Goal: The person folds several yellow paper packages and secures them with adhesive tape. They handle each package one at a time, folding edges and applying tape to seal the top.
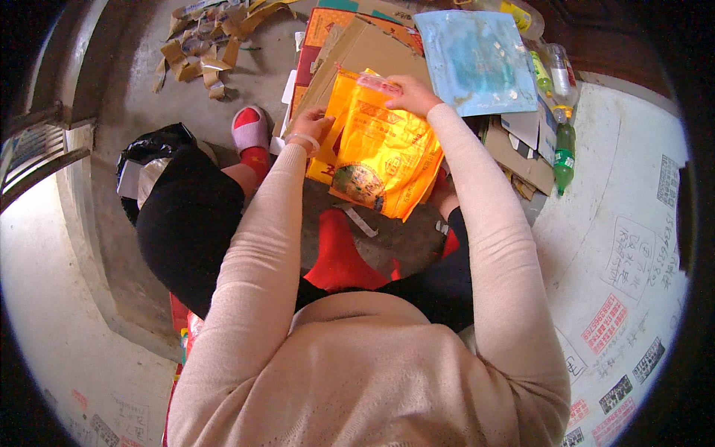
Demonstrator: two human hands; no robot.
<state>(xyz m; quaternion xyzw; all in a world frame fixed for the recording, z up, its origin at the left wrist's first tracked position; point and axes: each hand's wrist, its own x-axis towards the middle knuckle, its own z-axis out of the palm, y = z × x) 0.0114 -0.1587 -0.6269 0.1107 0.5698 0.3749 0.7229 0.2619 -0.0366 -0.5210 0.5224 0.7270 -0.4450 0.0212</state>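
Observation:
A yellow-orange printed plastic bag (pixel 385 151) lies in front of me, over a second yellow piece behind its left side. My right hand (pixel 412 94) grips the bag's top edge, where a pinkish clear strip shows. My left hand (pixel 310 127), with a pale bangle on the wrist, is at the left edge of the yellow piece, its thumb and fingers bent against it. Behind the bag is flattened brown cardboard (pixel 366 47) on a stack of cardboard.
A stained light-blue sheet (pixel 475 61) lies on the stack's right side. Plastic bottles, one of them green (pixel 564 151), line the right wall. Torn brown paper strips (pixel 209 50) lie on the floor at upper left. A black plastic bag (pixel 151 142) stands by my left knee.

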